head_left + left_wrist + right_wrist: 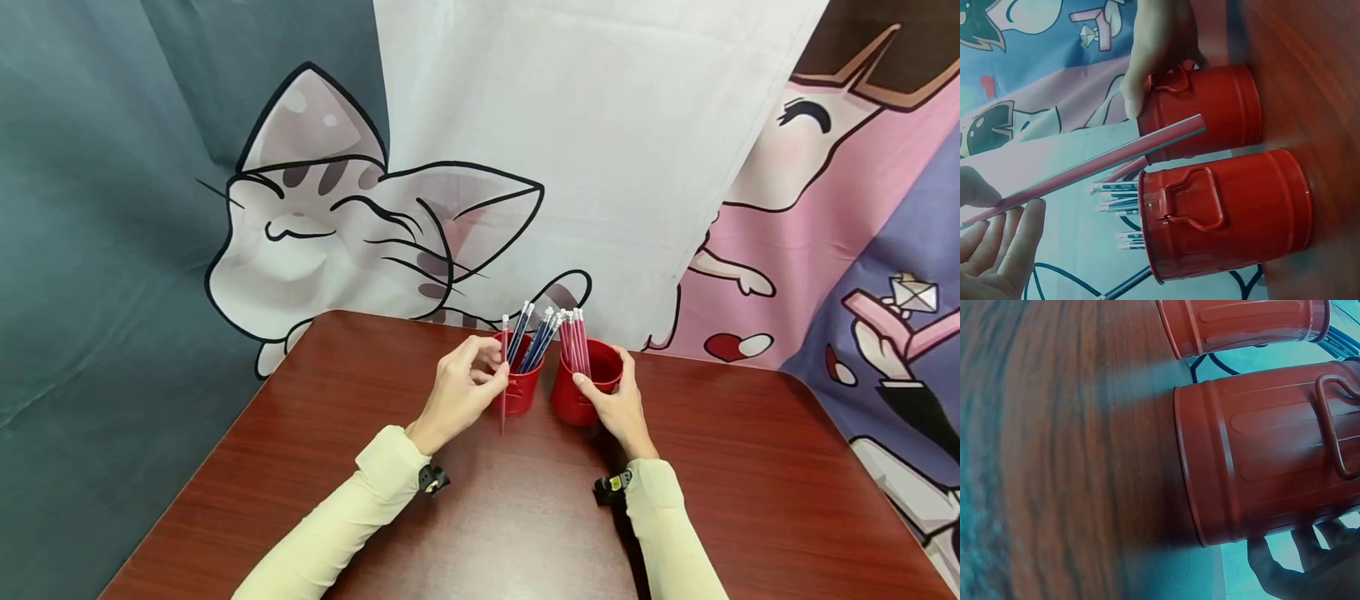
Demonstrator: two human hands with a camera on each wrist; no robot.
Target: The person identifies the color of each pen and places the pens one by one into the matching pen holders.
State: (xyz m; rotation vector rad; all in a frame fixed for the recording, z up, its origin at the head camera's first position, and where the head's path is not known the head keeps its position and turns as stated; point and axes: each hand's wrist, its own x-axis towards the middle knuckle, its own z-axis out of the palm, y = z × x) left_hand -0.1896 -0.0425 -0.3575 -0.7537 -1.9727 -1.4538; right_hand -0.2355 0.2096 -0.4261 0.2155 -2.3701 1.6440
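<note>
My left hand (459, 390) pinches a pink pencil (1110, 159) between thumb and fingertips. In the head view this pencil stands nearly upright, its white eraser end up, in front of the left red bucket (519, 395). Several dark blue pencils (538, 343) lean inside that bucket, eraser ends up. My right hand (624, 412) grips the right red bucket (573, 405), thumb at the near rim and fingers round its right side. A bunch of pink pencils (576, 343) leans at the left inside it. Both buckets stand upright, side by side.
The buckets are on a reddish-brown wooden table (315, 467), toward its far edge. Behind it hangs a cloth backdrop (600, 125) with cartoon figures. A wire handle (1207, 200) hangs on the left bucket's side. Black wrist devices (432, 479) sit at both cuffs.
</note>
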